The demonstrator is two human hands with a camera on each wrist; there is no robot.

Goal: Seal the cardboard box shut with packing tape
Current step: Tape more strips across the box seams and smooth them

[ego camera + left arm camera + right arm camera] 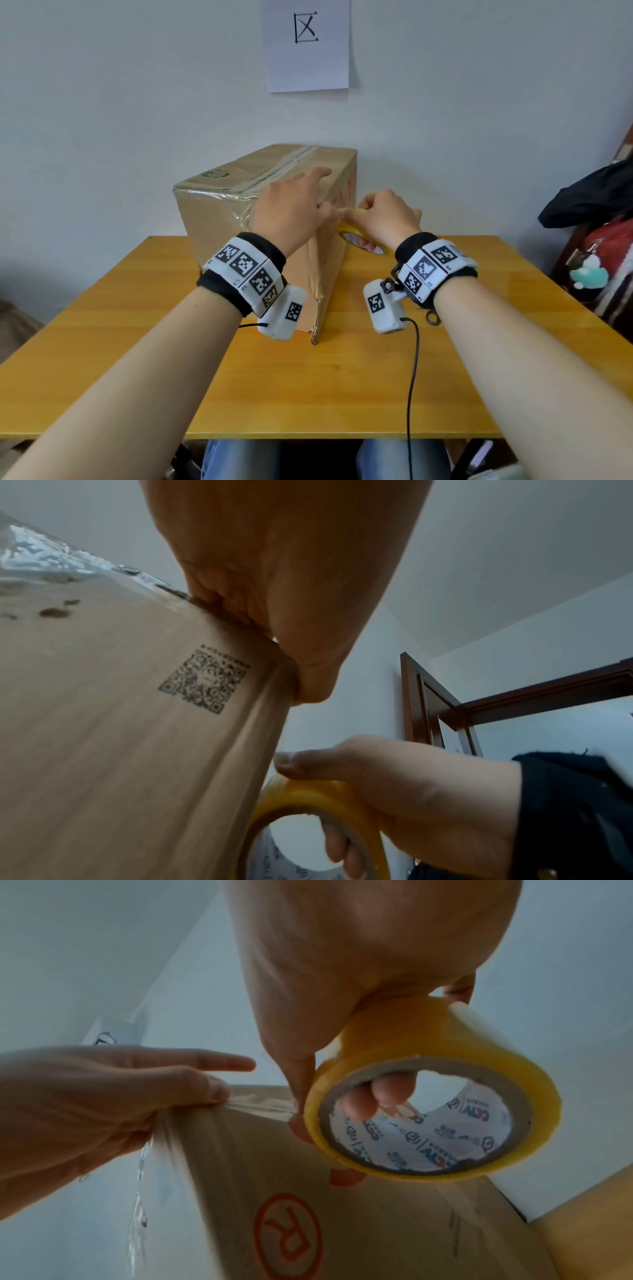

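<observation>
Cardboard box [219,219] stood on the wooden surface [342,377], long axis running away from the person, its near lower corner seam gaping a little. Just beside its right face the right hand [385,219] had its grip closed on the yellow tape roll [435,1093], fingers hooked through the core and thumb on the outer wrap. A short clear strip ran from the roll to the box's upper right edge (it showed only as a glossy wrinkle in the right wrist view). There the left hand [291,209] lay over the top, fingers straight, thumb pressing the strip's end onto the edge; its grip enclosed nothing. Crinkled old tape already covered the top seam and near end face. Farther back hung a paper sheet [306,44] on the wall.

The box looked light and stiff but dentable, best steadied flat-handed on top. The film seemed thin and clingy, so the roll was better held by its rigid core.
</observation>
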